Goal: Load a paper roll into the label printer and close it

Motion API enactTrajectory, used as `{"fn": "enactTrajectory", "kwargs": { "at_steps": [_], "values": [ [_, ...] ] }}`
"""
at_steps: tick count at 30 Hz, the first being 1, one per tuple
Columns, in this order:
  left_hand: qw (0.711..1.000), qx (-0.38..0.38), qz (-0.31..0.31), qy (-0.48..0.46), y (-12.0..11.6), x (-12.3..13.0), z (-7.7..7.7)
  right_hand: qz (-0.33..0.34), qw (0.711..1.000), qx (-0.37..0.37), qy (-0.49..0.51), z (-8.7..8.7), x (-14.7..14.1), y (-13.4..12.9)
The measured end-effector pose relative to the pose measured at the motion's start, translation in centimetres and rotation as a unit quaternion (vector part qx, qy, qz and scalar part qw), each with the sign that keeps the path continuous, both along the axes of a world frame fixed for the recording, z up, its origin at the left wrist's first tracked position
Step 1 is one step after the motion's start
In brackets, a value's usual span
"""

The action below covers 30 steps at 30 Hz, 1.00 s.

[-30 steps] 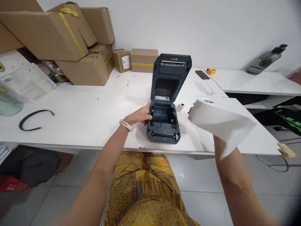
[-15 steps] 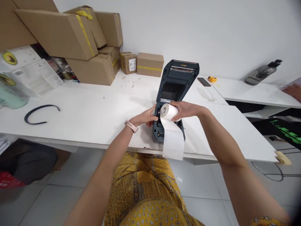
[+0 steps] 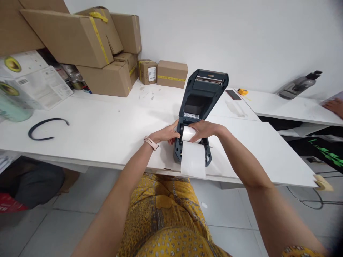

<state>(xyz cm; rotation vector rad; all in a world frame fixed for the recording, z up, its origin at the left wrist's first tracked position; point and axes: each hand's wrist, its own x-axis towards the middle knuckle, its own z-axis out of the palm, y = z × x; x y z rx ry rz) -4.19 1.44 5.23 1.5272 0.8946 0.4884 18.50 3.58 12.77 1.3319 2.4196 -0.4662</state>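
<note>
A dark grey label printer (image 3: 178, 152) stands near the table's front edge with its lid (image 3: 203, 93) tilted up and back. Inside its bay sits a white roll of labels (image 3: 188, 133), and my right hand (image 3: 201, 130) is wrapped round the roll's right side. The loose strip of labels (image 3: 193, 160) hangs from the roll over the printer's front, past the table edge. My left hand (image 3: 168, 133) grips the left wall of the printer, thumb on the rim beside the roll and fingers outside. A pink watch band circles my left wrist.
Cardboard boxes (image 3: 104, 76) are stacked at the back left. On the white table (image 3: 107, 117) lie a black headband (image 3: 40, 125), a phone (image 3: 233, 94) and a yellow tape measure (image 3: 242, 91). A grey bottle (image 3: 297, 85) leans at the wall. Another person's hand (image 3: 334, 106) rests at far right.
My right hand has moved the label roll down and left into the printer's bay. The strip has shifted left with it. My left hand stays on the printer's side.
</note>
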Motion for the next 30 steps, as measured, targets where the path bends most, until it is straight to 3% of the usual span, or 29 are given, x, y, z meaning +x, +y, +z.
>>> {"fn": "enactTrajectory", "kwargs": {
  "at_steps": [5,8,9,11,13,14,15,19,23,27,30],
  "values": [
    [1.0,0.002,0.003,-0.019,0.0,-0.3,-0.4,0.013,0.999,0.032,0.027,-1.0,0.6,-0.4],
    [1.0,-0.003,0.01,-0.021,-0.2,-0.2,-0.4,-0.009,0.98,0.089,0.178,-0.1,1.6,-0.9],
    [1.0,-0.005,0.011,-0.022,-0.2,-0.2,-0.4,-0.024,0.955,0.145,0.259,0.5,1.9,-1.0],
    [1.0,-0.005,0.014,-0.022,-0.3,-0.2,-0.4,-0.065,0.861,0.304,0.402,1.9,2.4,-0.6],
    [1.0,-0.003,0.017,-0.015,-0.3,-0.2,-0.3,-0.113,0.761,0.442,0.461,3.5,2.8,0.6],
    [1.0,-0.002,0.02,-0.011,-0.3,-0.2,-0.2,-0.135,0.735,0.475,0.466,4.3,3.0,1.3],
    [1.0,-0.003,0.024,-0.009,-0.3,-0.2,-0.1,-0.155,0.728,0.481,0.464,4.9,3.1,2.2],
    [0.999,-0.006,0.049,-0.017,-0.8,-0.1,0.1,-0.19,0.775,0.403,0.448,6.1,3.1,4.0],
    [0.989,-0.033,0.137,-0.049,-2.6,0.4,-1.2,-0.191,0.758,0.442,0.44,5.1,2.2,0.3],
    [0.948,-0.022,0.304,-0.088,-5.5,0.7,-3.1,-0.196,0.723,0.506,0.428,1.0,1.6,-7.0],
    [0.913,0.066,0.384,-0.123,-7.7,0.6,-3.2,-0.175,0.745,0.495,0.411,-4.0,1.9,-12.1]
  ]
}}
